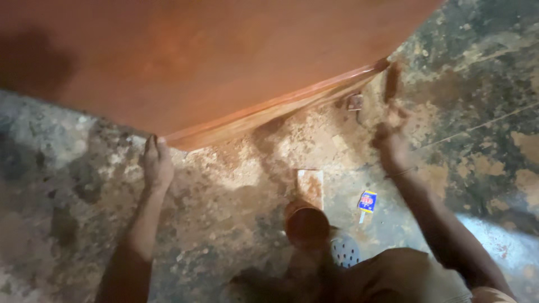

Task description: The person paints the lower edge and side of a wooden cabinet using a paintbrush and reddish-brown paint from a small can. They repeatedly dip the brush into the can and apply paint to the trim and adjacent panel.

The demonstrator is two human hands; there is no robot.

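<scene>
Large reddish-brown wooden panel (pixel 213 62) filled the upper view, its lower edge raised over a stained, dusty floor (pixel 494 112). Left hand (pixel 156 164) gripped the panel's lower-left corner, fingers closed on the edge. Right hand (pixel 393 132) reached up to the panel's right corner; blurred, could not tell whether its fingers were closed. Below the panel's edge: a small pale block (pixel 310 186), a round brown pot (pixel 306 224), a small blue packet (pixel 367 201).

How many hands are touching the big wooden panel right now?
2. The left hand grips the orange-brown wooden panel at its lower corner; the right hand reaches its far edge corner, blurred. None other visible.
</scene>
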